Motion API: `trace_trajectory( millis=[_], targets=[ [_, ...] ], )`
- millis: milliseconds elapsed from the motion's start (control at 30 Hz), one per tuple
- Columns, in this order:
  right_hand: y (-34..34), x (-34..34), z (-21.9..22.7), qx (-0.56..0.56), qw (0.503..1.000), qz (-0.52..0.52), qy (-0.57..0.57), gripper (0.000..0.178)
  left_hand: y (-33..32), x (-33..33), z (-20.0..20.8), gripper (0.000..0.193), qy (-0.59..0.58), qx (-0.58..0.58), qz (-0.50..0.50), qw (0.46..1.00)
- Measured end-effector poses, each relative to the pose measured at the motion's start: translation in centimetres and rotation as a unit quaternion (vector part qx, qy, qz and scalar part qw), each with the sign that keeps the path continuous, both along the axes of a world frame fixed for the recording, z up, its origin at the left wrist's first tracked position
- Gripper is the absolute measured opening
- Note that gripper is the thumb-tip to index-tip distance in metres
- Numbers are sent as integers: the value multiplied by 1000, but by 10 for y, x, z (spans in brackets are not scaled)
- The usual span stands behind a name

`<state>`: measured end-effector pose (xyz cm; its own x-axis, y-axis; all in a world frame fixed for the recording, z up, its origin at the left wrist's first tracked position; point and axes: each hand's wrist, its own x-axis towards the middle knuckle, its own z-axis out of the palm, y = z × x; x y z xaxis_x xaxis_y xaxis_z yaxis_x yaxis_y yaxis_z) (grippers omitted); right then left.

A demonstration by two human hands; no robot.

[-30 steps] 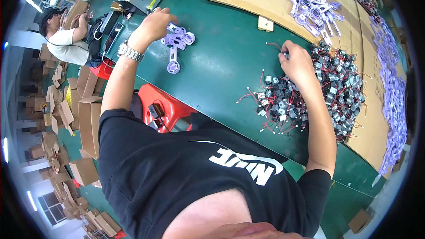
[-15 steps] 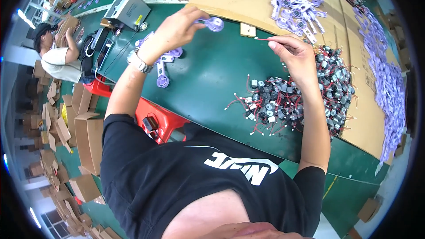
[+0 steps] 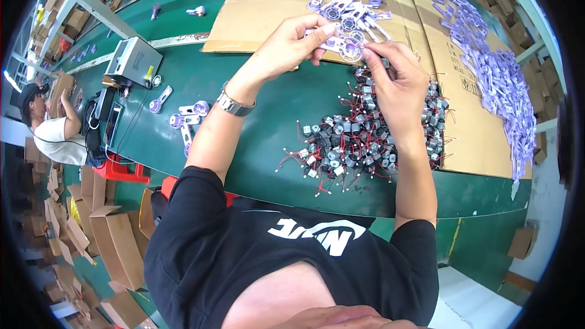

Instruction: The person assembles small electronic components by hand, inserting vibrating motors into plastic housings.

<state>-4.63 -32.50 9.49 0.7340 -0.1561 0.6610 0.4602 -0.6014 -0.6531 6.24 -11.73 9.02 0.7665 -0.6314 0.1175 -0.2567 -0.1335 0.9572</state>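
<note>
- Left hand [image 3: 298,41]: grasping a purple plastic housing [image 3: 351,47] at its arm end, thumb on top, fingers curled beneath.
- Right hand [image 3: 399,82]: thumb and fingertips pinched at the housing's ring end, on a thin red wire [image 3: 350,43] that shows across the ring; whether a motor sits inside the grip, cannot tell, fingers cover it.
- Housing location: between the two hands, ring end toward the right fingertips, lifted in front of the cardboard sheet [image 3: 262,0].
- Motor pile [image 3: 341,149]: small grey-black motors with red leads, nearer the body than both hands, part of it under the right hand and forearm, spreading to either side.
- Purple housing stack [image 3: 348,15]: just beyond the hands, on the cardboard.
- Large purple housing heap [image 3: 496,79]: well right of the right hand, along the cardboard's far-right side.
- Loose housing cluster [image 3: 192,116]: left of the left wrist, on the green tabletop [image 3: 256,140]; single housing [image 3: 160,99] lies further left.
- Metal-band wristwatch [image 3: 236,103]: on the left wrist.
- Grey boxy unit [image 3: 134,64]: well left of the left hand, on the tabletop.
- Co-worker [image 3: 58,131]: pale top, dark cap, far left of the left hand.
- Open cardboard cartons [image 3: 119,247]: on the floor, left of the left arm and nearer the body.
</note>
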Motion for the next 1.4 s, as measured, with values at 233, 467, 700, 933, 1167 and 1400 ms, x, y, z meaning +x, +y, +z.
trace_trajectory(
  millis=[233, 467, 700, 933, 1167, 1400],
  targets=[
    [6, -3, 4, -47, 999, -24, 5, 11, 4, -2, -6, 34, 30, -38, 1, 999],
    [10, -4, 1, -88, 996, -14, -13, 11, 6, -3, -8, 34, 22, -59, -27, 998],
    [7, -4, 2, -177, 981, 61, -51, 16, 8, -5, -7, 33, 53, -51, -24, 997],
    [-2, -4, 10, -236, 964, 102, -61, 16, 11, -9, 0, 32, 61, -59, -73, 994],
    [6, -8, 6, -224, 972, 24, -61, 15, 8, -12, -3, 33, 55, -52, -95, 993],
    [17, -18, 2, -280, 960, 9, -15, 13, 6, -20, -1, 32, 57, -34, -63, 996]
  ],
)
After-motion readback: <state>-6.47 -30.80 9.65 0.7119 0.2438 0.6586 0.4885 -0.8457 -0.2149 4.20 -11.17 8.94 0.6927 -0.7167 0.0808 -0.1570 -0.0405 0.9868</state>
